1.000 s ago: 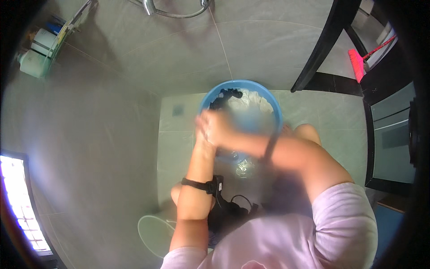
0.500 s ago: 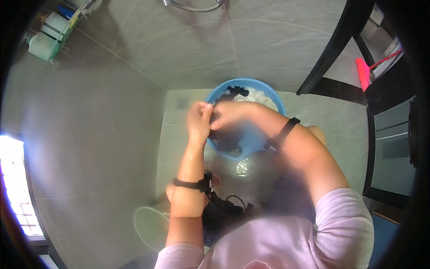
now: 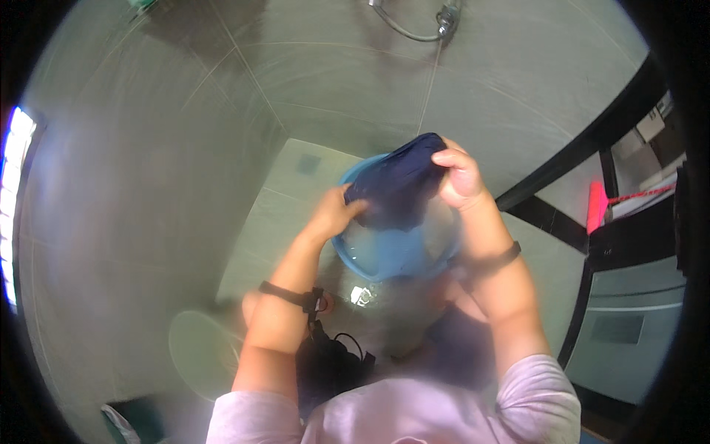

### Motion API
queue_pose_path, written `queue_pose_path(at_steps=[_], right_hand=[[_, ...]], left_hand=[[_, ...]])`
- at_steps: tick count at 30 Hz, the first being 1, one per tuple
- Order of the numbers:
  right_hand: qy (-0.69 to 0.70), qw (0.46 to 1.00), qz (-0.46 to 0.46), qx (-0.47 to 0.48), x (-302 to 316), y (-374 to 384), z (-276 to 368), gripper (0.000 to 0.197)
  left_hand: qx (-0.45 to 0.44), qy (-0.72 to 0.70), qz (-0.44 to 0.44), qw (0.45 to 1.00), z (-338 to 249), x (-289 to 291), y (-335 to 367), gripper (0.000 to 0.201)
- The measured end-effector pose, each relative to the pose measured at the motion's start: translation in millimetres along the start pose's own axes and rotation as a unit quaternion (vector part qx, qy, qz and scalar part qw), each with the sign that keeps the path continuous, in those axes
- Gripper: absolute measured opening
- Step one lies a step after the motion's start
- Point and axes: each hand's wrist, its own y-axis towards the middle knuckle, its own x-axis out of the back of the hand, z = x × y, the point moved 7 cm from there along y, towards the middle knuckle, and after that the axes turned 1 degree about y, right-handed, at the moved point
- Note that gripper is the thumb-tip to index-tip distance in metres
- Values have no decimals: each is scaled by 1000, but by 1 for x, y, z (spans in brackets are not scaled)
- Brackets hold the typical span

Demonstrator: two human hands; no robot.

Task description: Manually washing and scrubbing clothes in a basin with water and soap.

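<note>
Stretching between 2 bare hands, a dark navy cloth point(image 3: 399, 177) hangs over the blue basin point(image 3: 388, 255), covering much of its far side. The fabric looks thin and limp, with a smooth upper edge running up to a rounded peak at the right and soft creases across its face. Its lower part is blurred, so the finer weave cannot be told.

The left hand point(image 3: 340, 213) has its thumb and fingers closed on the cloth's left end, slightly smeared by blur. The right hand point(image 3: 460, 177) grips the upper right corner, thumb laid flat on the near face and the other fingers partly hidden behind.

The basin is round, with a smooth, plastic-looking wall; a pale patch inside its right side is too hazy to name. It stands on grey-green floor tiles point(image 3: 270, 218), where a bright, glassy wet patch point(image 3: 362, 296) shines just in front of it. Near the left forearm sits a pale green, translucent bucket point(image 3: 194, 351) with a round mouth.

Black straps point(image 3: 285, 294) circle the 2 forearms. Above, a curved, shiny metal hose point(image 3: 403, 31) hangs against large matte grey wall tiles point(image 3: 347, 74) with thin, pale joints.
</note>
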Motion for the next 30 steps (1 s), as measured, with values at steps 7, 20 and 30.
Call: queue_pose_path(at_steps=[7, 20, 30], right_hand=[[-620, 768, -78, -138, 42, -5, 13, 39], [-555, 785, 218, -170, 16, 13, -113, 45], [-659, 738, 117, -85, 3, 20, -151, 43]], left_hand=[[-90, -325, -153, 929, -42, 32, -1, 19], [-35, -251, -46, 966, -63, 24, -6, 17], [-214, 20, -96, 972, -78, 9, -6, 18]])
